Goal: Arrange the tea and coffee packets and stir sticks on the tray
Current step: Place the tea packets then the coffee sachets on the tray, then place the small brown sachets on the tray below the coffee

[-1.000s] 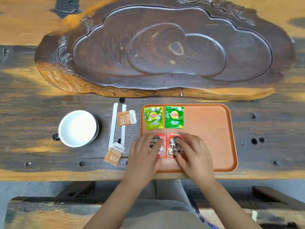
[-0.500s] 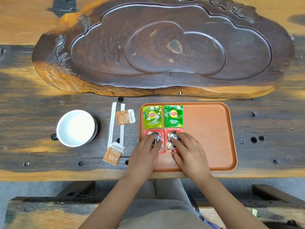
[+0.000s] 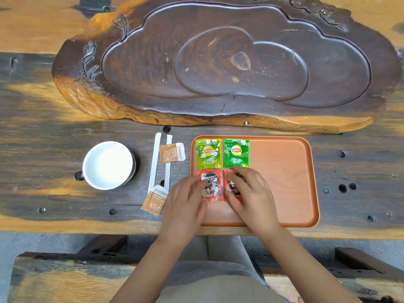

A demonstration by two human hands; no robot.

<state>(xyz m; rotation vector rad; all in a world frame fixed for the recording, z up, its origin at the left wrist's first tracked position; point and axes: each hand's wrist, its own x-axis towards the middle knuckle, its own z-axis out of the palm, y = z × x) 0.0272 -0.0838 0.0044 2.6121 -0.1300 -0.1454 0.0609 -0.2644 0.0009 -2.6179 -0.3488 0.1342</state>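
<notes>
Both hands lay flat and open on the tray [image 3: 284, 182], holding nothing: left hand [image 3: 185, 204] hid one red packet's [image 3: 211, 186] edge, right hand [image 3: 251, 193] hid most of the other [image 3: 229, 184]; sticks [image 3: 154, 162] waited on the bench [image 3: 43, 160]

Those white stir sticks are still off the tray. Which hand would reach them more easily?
Probably the left hand. The stir sticks lie on the table left of the tray, close beside that hand. The right hand rests over the right red coffee packet and would have to cross over.

Matt orange tray [image 3: 284, 171]; glossy foil packets [image 3: 211, 189]; weathered wooden table [image 3: 43, 149]
</notes>
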